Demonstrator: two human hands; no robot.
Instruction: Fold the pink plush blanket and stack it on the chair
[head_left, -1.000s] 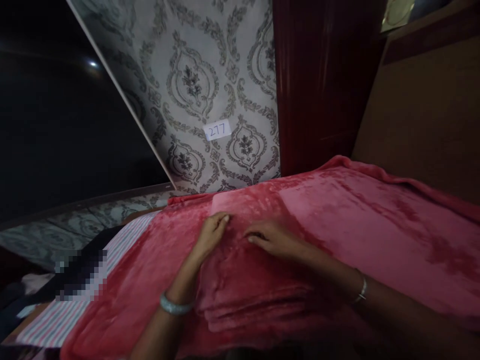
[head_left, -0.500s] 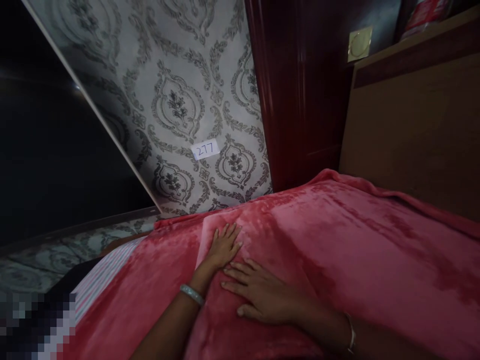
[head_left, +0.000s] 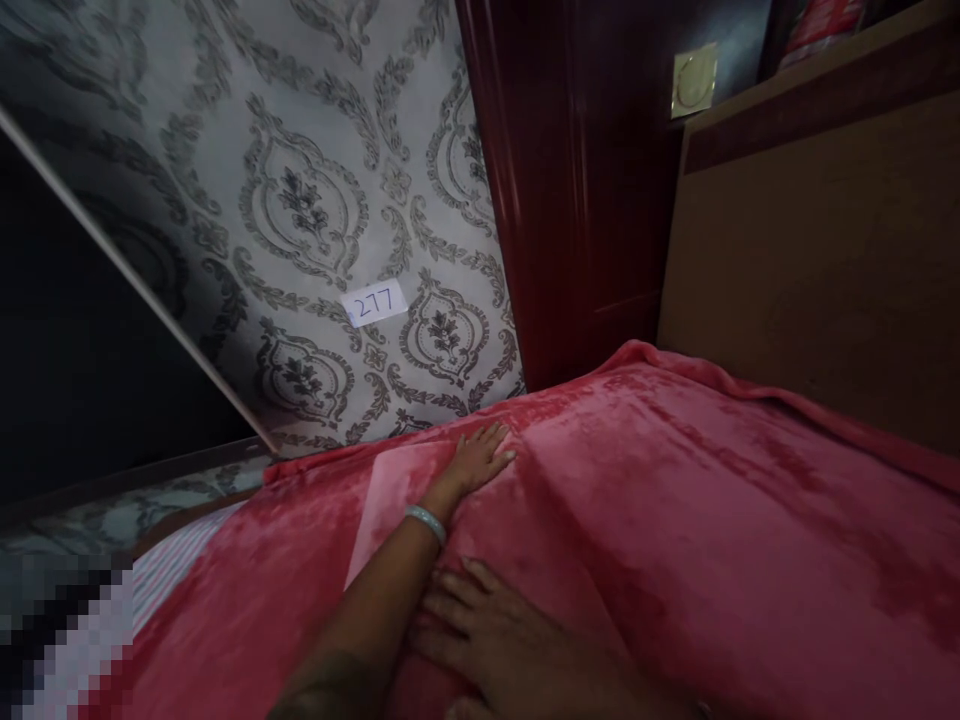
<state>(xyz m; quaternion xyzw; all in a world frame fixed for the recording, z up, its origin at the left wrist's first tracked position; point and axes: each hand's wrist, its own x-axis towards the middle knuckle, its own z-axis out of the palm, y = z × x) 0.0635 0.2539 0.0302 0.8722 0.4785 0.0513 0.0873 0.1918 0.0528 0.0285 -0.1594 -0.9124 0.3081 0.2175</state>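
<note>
A plush red-and-pink blanket spreads over the bed surface. My left hand, with a pale bracelet at its wrist, lies flat on the blanket toward its far edge, fingers stretched out. Closer to me, my right hand rests palm down on the same blanket, its fingers apart and pointing left. Neither hand grips the cloth. A lighter pink patch of pile shows left of my left hand.
Patterned wallpaper with a paper label reading 277 stands behind the blanket. A dark panel is at left. Right of the wall come a dark red panel and a cardboard box. Striped cloth shows at lower left.
My left hand has slid forward and right across the blanket. My right hand has drawn back toward me. The view has shifted slightly, moving the wall leftward.
</note>
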